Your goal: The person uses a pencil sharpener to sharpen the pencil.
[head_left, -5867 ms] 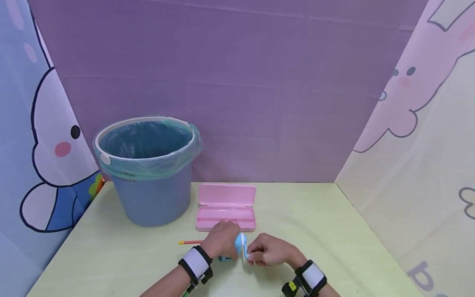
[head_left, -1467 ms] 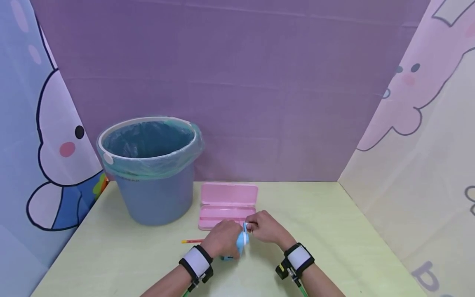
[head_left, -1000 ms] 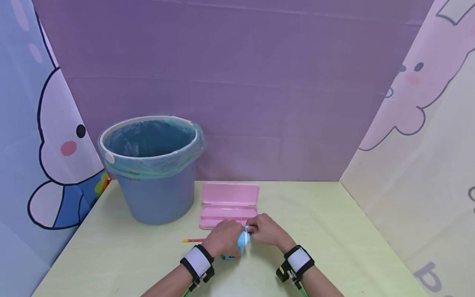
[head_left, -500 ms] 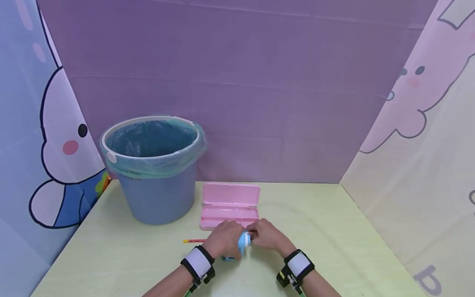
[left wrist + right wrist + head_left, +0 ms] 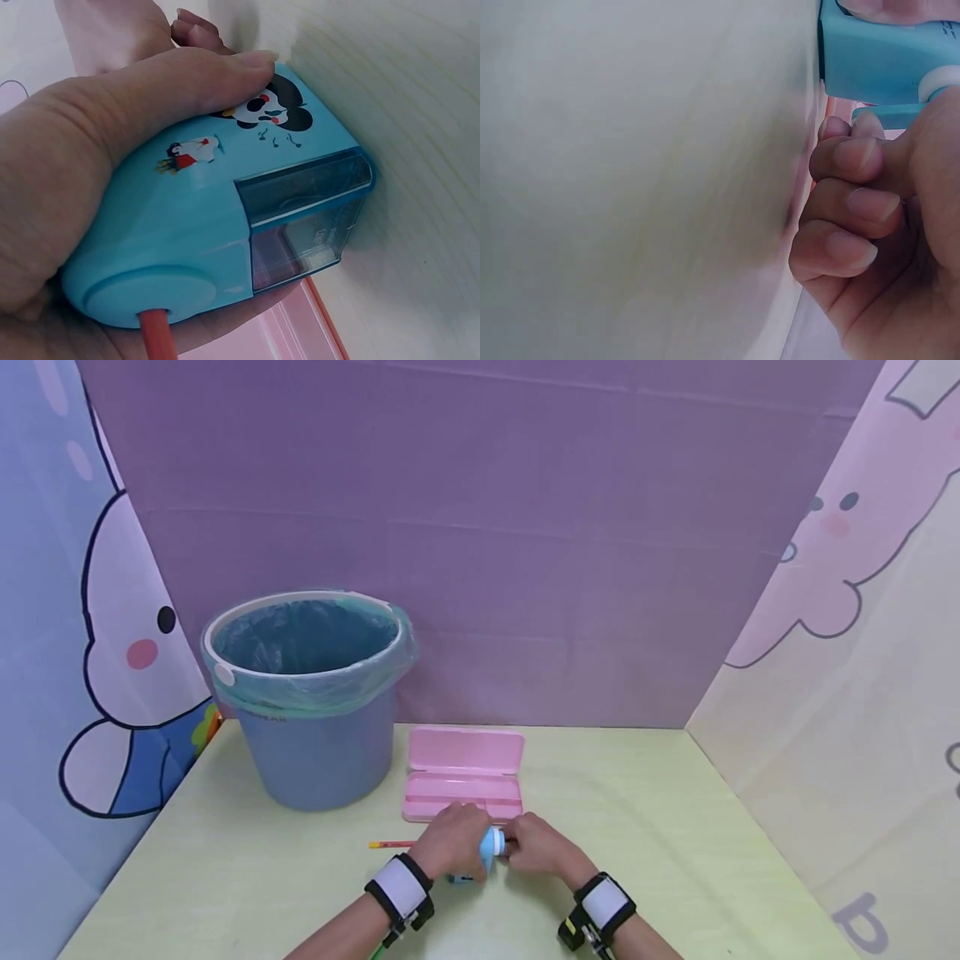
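Note:
A light blue crank pencil sharpener [image 5: 487,847] with cartoon animal pictures and a clear shavings drawer [image 5: 300,247] is in my left hand [image 5: 452,841], thumb across its top. Out of its round front sticks a red pencil [image 5: 157,336], whose yellow end points left in the head view. My right hand [image 5: 542,846] is at the sharpener's other end, its curled fingers pinching the end of the crank handle [image 5: 889,116]. The crank knob itself is hidden by the fingers. Just beyond both hands lies an opened pink pencil case [image 5: 465,752].
A blue bucket [image 5: 322,760] lined with a green plastic bag stands at the back left of the pale yellow table [image 5: 637,827]. A purple cloth [image 5: 525,527] closes off the back, with printed cartoon panels on both sides.
My right hand has circled with the crank, which pointed down, later up; over the last second and a half it has come down and nearer. The left hand holds the sharpener steady.

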`<state>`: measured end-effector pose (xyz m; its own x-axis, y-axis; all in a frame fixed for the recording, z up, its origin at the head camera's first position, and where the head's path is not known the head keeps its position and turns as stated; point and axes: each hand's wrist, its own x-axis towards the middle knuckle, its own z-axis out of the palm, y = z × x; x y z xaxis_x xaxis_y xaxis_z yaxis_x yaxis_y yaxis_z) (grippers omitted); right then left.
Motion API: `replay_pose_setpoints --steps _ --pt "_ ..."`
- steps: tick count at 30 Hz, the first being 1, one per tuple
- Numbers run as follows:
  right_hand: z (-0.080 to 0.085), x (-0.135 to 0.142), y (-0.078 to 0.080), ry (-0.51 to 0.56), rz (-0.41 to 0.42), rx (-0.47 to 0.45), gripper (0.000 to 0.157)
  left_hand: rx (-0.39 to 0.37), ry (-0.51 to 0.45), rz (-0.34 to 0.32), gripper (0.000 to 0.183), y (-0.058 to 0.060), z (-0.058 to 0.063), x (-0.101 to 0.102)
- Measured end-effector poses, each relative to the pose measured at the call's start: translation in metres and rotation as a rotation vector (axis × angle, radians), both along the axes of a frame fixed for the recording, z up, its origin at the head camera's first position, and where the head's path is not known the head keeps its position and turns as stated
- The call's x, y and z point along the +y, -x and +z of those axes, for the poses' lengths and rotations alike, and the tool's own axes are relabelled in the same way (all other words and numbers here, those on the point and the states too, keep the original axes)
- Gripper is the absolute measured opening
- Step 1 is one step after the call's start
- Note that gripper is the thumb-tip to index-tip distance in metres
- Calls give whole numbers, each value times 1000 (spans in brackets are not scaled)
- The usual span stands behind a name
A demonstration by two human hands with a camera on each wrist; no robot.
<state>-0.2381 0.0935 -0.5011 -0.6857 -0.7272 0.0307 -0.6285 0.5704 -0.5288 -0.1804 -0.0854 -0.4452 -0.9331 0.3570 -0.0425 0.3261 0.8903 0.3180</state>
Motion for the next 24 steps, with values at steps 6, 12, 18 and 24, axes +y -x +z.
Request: replay_pose_setpoints --steps 6,12,18,24 --pt "1 0 -4 15 -5 -56 22 5 9 2 36 0 0 0" --pt "4 1 -8 -8 1 -63 21 5 15 5 36 1 -1 0" --pt "3 2 -13 -6 18 -24 21 -9 7 29 37 2 -1 1" --pt "3 6 -19 -16 51 -43 23 -4 41 40 39 0 0 2"
